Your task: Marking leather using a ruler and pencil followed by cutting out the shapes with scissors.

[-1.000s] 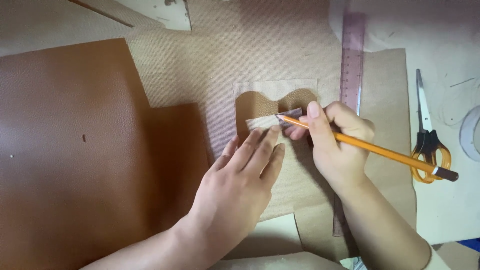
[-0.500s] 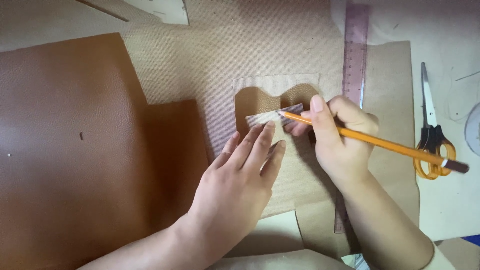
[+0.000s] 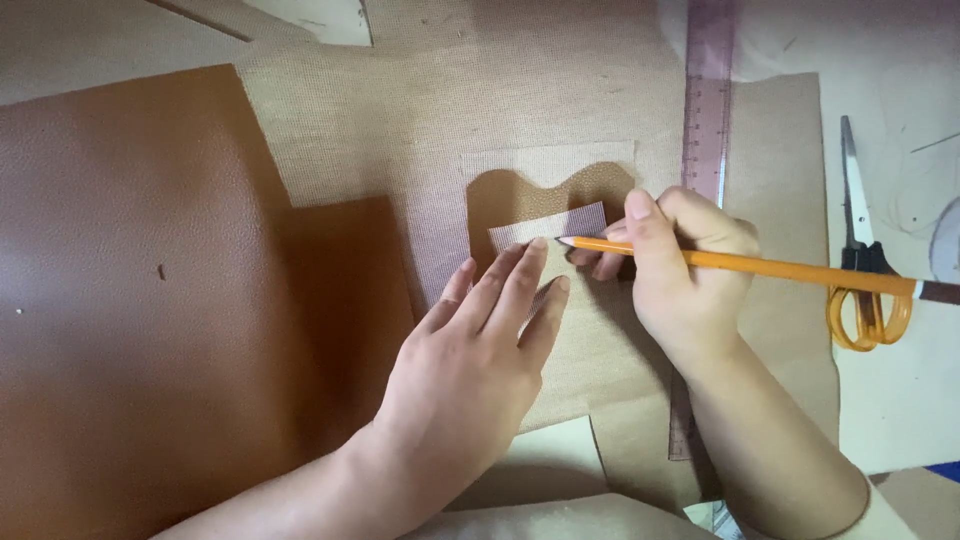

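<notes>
My left hand [image 3: 470,360] lies flat with its fingers apart, pressing a beige paper pattern piece [image 3: 580,350] onto a small brown leather piece [image 3: 520,195]. My right hand [image 3: 680,270] grips an orange pencil [image 3: 760,267], whose tip rests at the top edge of the pattern, just beyond my left fingertips. The pattern's upper strip [image 3: 545,228] crosses the curved leather shape.
A large brown leather sheet [image 3: 140,300] covers the left side. A translucent purple ruler [image 3: 707,110] runs vertically behind my right hand. Scissors with orange handles [image 3: 862,260] lie at the right. Woven beige fabric [image 3: 450,90] covers the table's middle.
The pencil tip has slid left along the pattern's top edge, towards my left fingertips. My left hand stays pressed in place.
</notes>
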